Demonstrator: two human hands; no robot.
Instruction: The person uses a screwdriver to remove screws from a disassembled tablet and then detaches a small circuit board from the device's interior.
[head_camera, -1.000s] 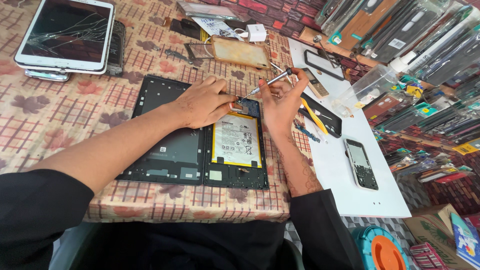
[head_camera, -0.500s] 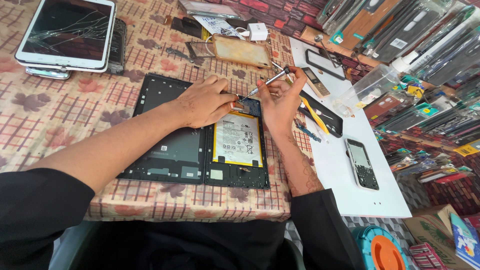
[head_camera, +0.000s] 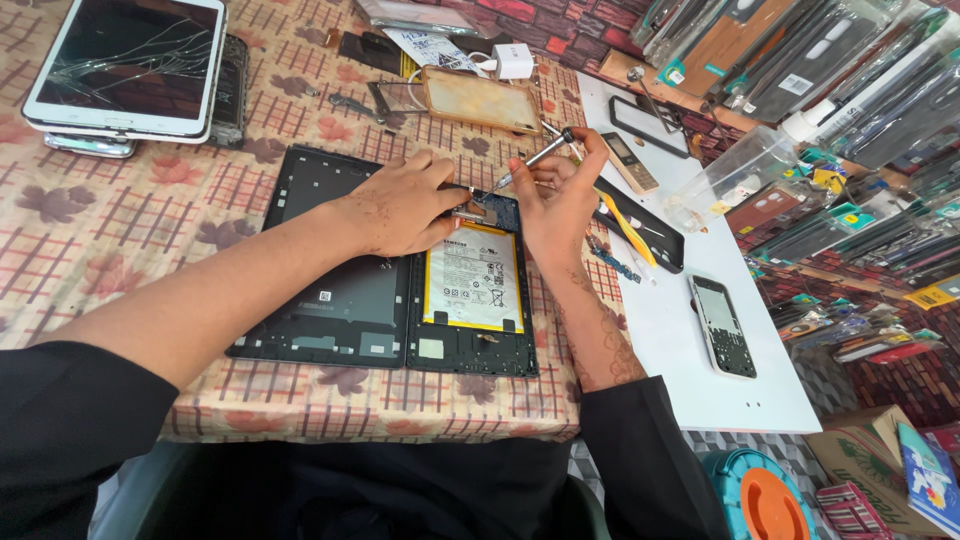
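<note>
An opened black tablet (head_camera: 340, 300) lies face down on the patterned tablecloth, its white and yellow battery (head_camera: 472, 278) exposed. My left hand (head_camera: 400, 205) rests on the tablet's upper part, fingertips pressing a small metal piece near the top edge. My right hand (head_camera: 555, 195) holds a thin screwdriver (head_camera: 530, 163) slanted down, its tip touching the tablet just above the battery, beside my left fingertips.
A cracked white tablet (head_camera: 125, 65) on a stack sits far left. A tan phone case (head_camera: 482, 100), charger (head_camera: 514, 60) and small tools lie beyond. On the white board (head_camera: 700, 340) at right lie phones, a yellow pry tool (head_camera: 625, 225) and a clear plastic box (head_camera: 745, 175).
Both hands stay on the tablet's top edge; the screwdriver has shifted only slightly in my right hand.
</note>
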